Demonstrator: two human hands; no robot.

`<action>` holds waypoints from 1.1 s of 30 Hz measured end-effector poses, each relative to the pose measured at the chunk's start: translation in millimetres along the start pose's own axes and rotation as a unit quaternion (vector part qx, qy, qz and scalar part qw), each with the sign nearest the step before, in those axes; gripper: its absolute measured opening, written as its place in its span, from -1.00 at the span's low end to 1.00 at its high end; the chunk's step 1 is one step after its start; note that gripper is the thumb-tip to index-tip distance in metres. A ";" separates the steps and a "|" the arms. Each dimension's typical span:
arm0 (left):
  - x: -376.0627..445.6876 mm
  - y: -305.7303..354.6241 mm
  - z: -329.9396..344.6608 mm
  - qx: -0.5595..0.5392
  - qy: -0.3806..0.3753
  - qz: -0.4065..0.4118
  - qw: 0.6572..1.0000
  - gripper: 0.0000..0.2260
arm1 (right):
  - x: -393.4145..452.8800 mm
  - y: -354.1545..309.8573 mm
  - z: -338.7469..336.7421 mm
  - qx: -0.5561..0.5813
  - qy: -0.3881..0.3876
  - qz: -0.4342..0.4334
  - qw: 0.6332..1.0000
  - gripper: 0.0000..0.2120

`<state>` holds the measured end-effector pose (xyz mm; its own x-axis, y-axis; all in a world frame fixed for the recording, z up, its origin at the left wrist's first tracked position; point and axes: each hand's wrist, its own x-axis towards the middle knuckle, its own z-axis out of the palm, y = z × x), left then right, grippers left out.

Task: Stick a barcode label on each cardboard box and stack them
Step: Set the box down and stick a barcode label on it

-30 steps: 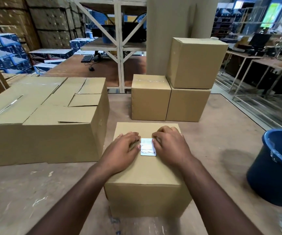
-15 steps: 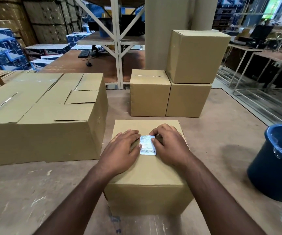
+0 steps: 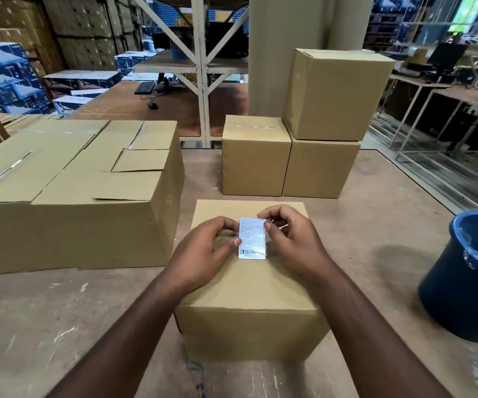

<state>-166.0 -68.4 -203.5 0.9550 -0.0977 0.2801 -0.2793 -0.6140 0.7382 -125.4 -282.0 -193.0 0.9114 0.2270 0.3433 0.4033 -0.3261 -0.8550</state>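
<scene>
Both hands work over the near box [image 3: 249, 282], which sits at the front middle of the worktop [image 3: 375, 225], and only the head view shows them. Left hand [image 3: 203, 254] has its fingers curled, thumb tip against the label's [image 3: 252, 238] left edge about halfway down; right hand [image 3: 292, 242] pinches the label's upper right edge between thumb and forefinger, other fingers curled loosely behind. Whether the label's top is already stuck or lifted off the cardboard I cannot tell; its lower part with the barcode seems to lie on the box top, roughly centred. Risks from here, as I judge them: if the top is pressed down while the sides are pinched, the label may crease or trap a bubble across the barcode; a pull by one hand alone could set it crooked; a thumb on the adhesive could weaken the bond at that edge. Towards the far edge stands the stack [image 3: 318, 139], two boxes side by side with a third on the right one, slightly skewed. Adding this box beside that skewed one could nudge it. Big box [image 3: 74, 196] fills the left side; a blue bucket [image 3: 467, 277] stands off the right edge, well apart.
</scene>
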 end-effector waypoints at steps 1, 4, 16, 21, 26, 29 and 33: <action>-1.0 1.9 -0.5 -0.060 0.008 -0.008 0.998 -0.90 | -0.9 -1.1 -0.7 0.032 0.009 -0.006 0.999 -0.80; -4.3 5.1 -2.6 -0.170 0.039 -0.030 0.984 -0.92 | -3.1 -2.3 -1.3 0.100 0.025 -0.008 0.995 -0.77; -4.8 11.4 -2.2 -0.213 0.046 -0.076 0.973 -0.89 | -2.8 -5.4 -10.1 0.130 0.118 -0.074 0.982 -0.73; 4.3 25.1 -10.4 -0.313 0.068 -0.146 0.936 -0.72 | -9.4 -12.2 -5.6 0.066 0.058 -0.136 0.987 -0.70; 6.0 40.3 -9.2 -0.384 0.059 -0.190 0.902 -0.73 | -17.9 -20.4 -14.3 0.095 0.073 -0.157 0.980 -0.71; 4.9 51.9 -3.0 -0.417 0.059 -0.176 0.890 -0.78 | -26.6 -17.7 -23.3 0.108 0.091 -0.138 0.980 -0.72; 4.8 71.9 16.5 -0.421 0.074 -0.163 0.889 -0.84 | -50.7 -15.4 -43.0 0.236 0.113 0.000 0.965 -0.77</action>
<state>-179.8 -126.0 -159.2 0.9927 0.1210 -0.0009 -0.0258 0.2188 0.9754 -174.3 -327.9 -180.5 0.9278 0.0041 0.3732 0.3690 0.1400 -0.9188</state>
